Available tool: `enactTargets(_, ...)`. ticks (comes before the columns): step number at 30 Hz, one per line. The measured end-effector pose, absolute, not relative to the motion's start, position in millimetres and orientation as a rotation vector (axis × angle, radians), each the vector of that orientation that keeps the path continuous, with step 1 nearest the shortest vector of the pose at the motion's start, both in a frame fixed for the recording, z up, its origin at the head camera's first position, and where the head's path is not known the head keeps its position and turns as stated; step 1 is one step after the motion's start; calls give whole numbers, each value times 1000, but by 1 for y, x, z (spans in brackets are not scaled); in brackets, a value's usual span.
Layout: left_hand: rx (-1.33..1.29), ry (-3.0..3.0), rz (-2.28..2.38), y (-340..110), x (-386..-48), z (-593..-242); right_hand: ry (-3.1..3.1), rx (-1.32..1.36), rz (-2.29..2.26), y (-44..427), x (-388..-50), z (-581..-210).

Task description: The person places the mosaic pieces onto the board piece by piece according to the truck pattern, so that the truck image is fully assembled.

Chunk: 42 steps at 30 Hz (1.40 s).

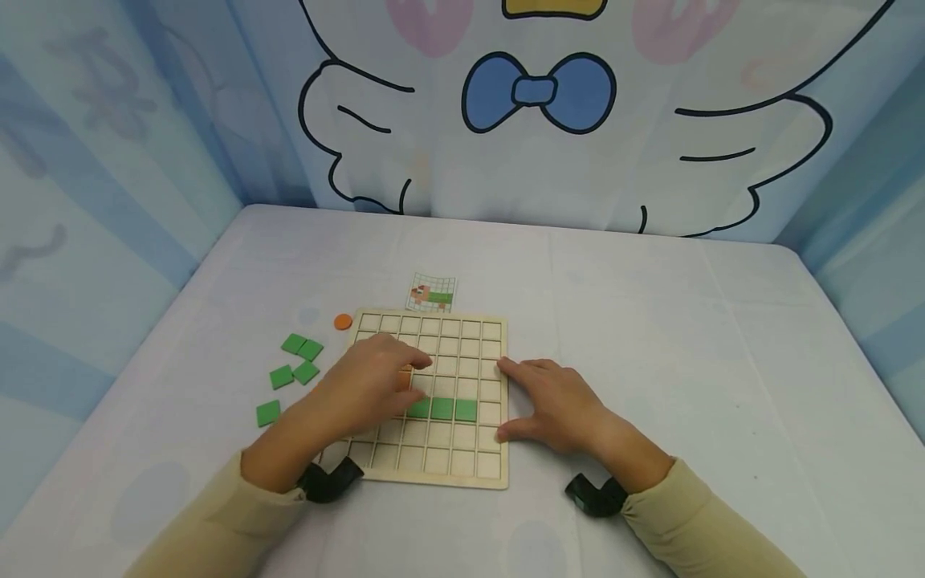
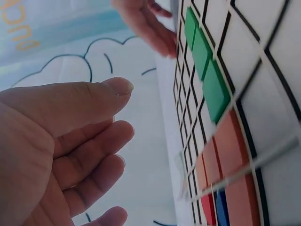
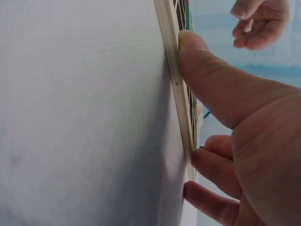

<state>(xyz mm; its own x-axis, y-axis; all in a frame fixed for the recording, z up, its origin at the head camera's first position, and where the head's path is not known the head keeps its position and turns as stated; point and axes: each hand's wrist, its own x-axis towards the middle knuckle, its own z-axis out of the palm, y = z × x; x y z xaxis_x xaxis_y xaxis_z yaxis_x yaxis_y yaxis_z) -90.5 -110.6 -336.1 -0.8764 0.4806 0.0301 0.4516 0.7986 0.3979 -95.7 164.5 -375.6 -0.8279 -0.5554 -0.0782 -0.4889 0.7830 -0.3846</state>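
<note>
A wooden grid board (image 1: 433,483) lies on the white-covered table. Over its left part hovers my left hand (image 1: 376,377), thumb and fingers apart with nothing between them. Below that hand, a row of green square tiles (image 1: 442,409) sits in the grid. The left wrist view shows orange tiles (image 2: 235,160) beyond the green ones, with a blue tile (image 2: 222,207) and a red tile (image 2: 208,209) partly visible. At the board's right edge, my right hand (image 1: 560,405) rests its thumb and fingertips on the rim, fingers spread. The left hand hides some cells in the head view.
Several loose green tiles (image 1: 268,413) lie left of the board. An orange disc (image 1: 343,321) is by its upper left corner. Touching or close to the far edge lies a small picture card (image 1: 439,299). A printed curtain (image 1: 538,168) hangs behind the table.
</note>
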Motion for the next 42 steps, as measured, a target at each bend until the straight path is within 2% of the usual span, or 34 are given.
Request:
enactTargets(6,676,2931,699,-138,-87,-331,2787,-827,-518,166,-96,-376)
enactTargets(16,381,2980,622,-184,-74,-325,2783,-820,-521,165,-96,-376)
enactTargets(27,240,2963,524,-229,-64,-335,2775,-805,-518,164,-97,-375)
enactTargets(42,170,2883,516,-261,-64,-345,2775,-798,-512,164,-96,-375)
